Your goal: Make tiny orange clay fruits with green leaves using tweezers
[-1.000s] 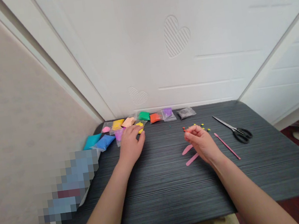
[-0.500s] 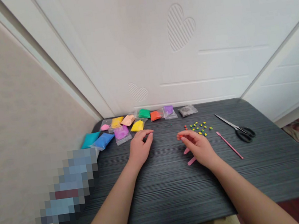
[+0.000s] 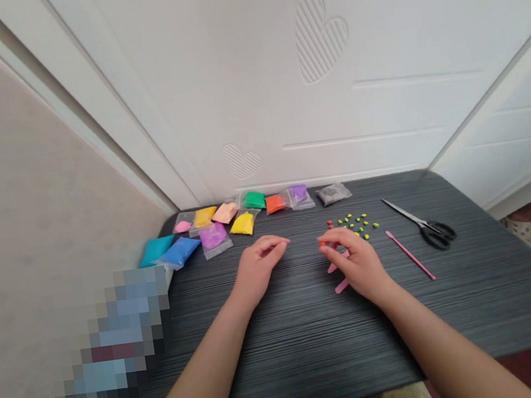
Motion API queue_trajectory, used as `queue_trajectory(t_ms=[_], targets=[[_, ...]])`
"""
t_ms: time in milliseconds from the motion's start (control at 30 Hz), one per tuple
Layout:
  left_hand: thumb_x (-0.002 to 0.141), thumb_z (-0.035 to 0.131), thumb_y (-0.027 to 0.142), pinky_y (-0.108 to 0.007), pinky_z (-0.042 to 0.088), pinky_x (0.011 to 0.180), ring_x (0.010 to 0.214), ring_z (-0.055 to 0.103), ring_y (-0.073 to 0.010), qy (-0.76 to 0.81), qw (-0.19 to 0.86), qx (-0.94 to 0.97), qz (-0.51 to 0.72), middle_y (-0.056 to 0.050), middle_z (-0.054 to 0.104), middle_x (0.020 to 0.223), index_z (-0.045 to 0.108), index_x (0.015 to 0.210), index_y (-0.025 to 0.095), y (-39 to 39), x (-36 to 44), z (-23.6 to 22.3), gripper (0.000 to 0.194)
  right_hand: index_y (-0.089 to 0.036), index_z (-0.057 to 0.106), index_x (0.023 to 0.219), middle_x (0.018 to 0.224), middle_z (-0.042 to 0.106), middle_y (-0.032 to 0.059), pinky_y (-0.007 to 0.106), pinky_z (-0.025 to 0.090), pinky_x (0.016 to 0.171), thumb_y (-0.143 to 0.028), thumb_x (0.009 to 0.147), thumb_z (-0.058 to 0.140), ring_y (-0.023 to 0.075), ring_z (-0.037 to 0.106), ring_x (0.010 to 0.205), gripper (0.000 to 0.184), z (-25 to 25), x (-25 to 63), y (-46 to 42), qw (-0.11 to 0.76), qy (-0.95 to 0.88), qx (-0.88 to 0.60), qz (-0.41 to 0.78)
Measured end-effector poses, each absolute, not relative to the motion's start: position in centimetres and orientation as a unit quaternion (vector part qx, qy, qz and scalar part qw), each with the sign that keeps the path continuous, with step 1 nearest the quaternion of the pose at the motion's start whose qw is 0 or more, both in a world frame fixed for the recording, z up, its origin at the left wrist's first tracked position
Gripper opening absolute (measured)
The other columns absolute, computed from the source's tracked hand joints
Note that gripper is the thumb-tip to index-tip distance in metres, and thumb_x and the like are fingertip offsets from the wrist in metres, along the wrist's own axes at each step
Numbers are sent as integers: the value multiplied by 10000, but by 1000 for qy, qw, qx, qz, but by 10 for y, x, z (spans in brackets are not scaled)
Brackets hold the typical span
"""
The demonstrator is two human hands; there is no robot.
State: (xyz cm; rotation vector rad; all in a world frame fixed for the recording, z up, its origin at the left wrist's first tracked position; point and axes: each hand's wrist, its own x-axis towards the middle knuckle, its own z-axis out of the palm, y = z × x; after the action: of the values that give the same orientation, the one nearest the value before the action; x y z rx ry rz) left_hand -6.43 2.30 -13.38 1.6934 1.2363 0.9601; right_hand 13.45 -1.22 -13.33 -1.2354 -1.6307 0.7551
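Between the thumb and fingertips of my right hand is a small piece of orange-red clay. Opposite it, a short gap away, my left hand has its thumb and fingers drawn together; whatever may be in that pinch is too small to make out. Behind my right hand lie several tiny yellow-and-green clay bits and a couple of red ones. Two pink plastic tools rest partly hidden beneath that hand. Beyond my left hand is a packet of yellow clay.
Scissors with black handles and a thin pink modelling stick lie at the right. Clay packets line the back, among them green, orange and grey; a blue one sits left. A white panel rises behind the dark table.
My left hand has come away from the yellow packet, moving right and toward me, its fingers drawing together. My right hand has shifted slightly left and nearer, keeping the orange-red clay. The view has tilted.
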Motion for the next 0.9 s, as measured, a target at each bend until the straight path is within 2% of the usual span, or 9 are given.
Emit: queue_trajectory(t_ms=[67,133,233,367,467,633,900], targets=[[780,504,349,-267,365,815,898,534,-164,455,486,648,370,-27,612,921,652,820,189,17,-58,-130,222,-243,628,917,968,579,44,363,446,854,-281,773,538,170,515,949,173,-132,134,-13,461,-685,-490,280],[782,505,340,-268,356,794,878,517,-159,428,545,625,360,-23,597,909,642,699,178,13,-53,-127,228,-253,634,939,1020,567,50,373,392,916,-261,774,541,176,494,1010,189,-132,131,-14,456,-707,-477,253],[783,511,320,-259,351,715,779,480,-134,395,618,588,341,-16,572,831,612,615,156,8,-49,-125,256,-250,618,993,1064,551,64,357,408,893,-246,788,525,177,489,1027,225,-135,126,-17,446,-746,-458,190],[778,527,284,-250,336,663,679,424,-100,361,695,523,337,-2,543,741,645,725,148,4,-45,-126,188,-250,605,1022,1061,556,65,345,438,850,-236,795,517,177,499,1010,245,-139,122,-18,444,-769,-441,131],[755,560,267,-259,346,688,708,463,-105,351,735,466,346,-14,577,763,655,786,145,3,-41,-130,158,-272,591,1044,1073,550,60,351,434,855,-239,795,516,180,493,1019,262,-140,122,-18,440,-773,-437,132],[683,641,238,-271,365,735,798,526,-129,383,752,391,369,-40,634,850,671,823,171,7,-44,-134,159,-291,555,1089,1100,523,64,383,411,875,-248,784,527,193,475,1039,309,-133,124,-21,442,-761,-441,175],[677,645,252,-277,358,745,830,529,-138,408,718,416,381,-40,646,905,682,828,192,8,-47,-128,166,-246,624,917,859,536,26,295,421,766,-230,810,491,129,518,838,172,-125,126,-21,461,-711,-418,327]])
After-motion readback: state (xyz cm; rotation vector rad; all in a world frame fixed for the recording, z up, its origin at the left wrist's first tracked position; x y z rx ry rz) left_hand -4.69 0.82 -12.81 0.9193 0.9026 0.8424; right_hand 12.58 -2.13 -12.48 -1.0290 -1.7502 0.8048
